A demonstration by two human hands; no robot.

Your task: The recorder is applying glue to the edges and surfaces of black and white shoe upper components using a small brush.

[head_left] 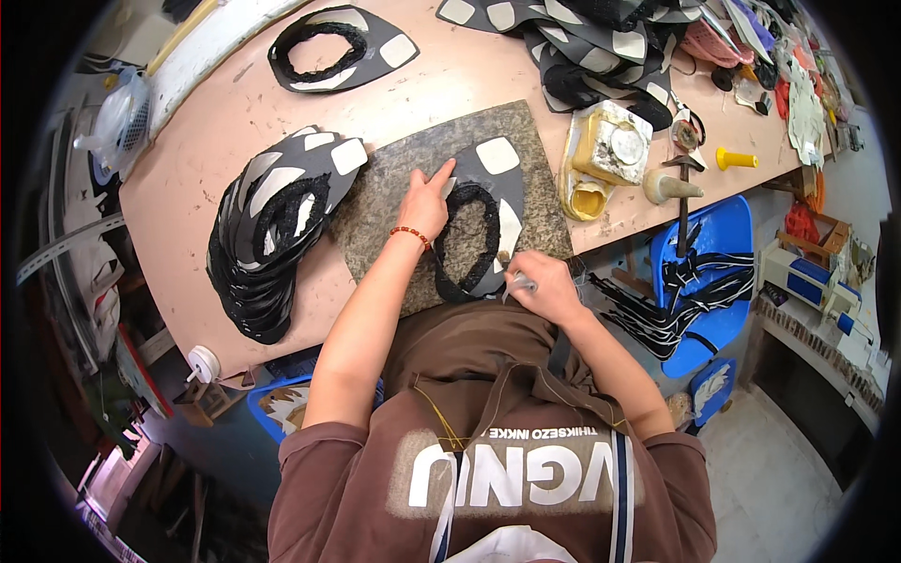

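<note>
Head view, and straight to the containers: a white box (608, 161), streaked yellow and crusty, sits on the table (174, 220), a round pale patch on its top. Just beside it, a small yellow cup (589, 215) gapes; its contents I can't make out. Down below the left edge, a blue bin (266, 424) holds pale scraps (287, 406).

Now the materials! On a mottled, worn grey board (375, 216) lies the dark piece (508, 192), flat and pointed, with smooth white patches and a fuzzy black ring (494, 230) around an oval opening. Left hand (427, 205) is on its left side, two fingers spread apart, the others hard to read. Right hand (546, 286), at the lower right edge, has curled fingers pinching a small grey tool (522, 283), too small to name. Left of the board, similar pieces make a thick, layered stack (246, 281).
</note>
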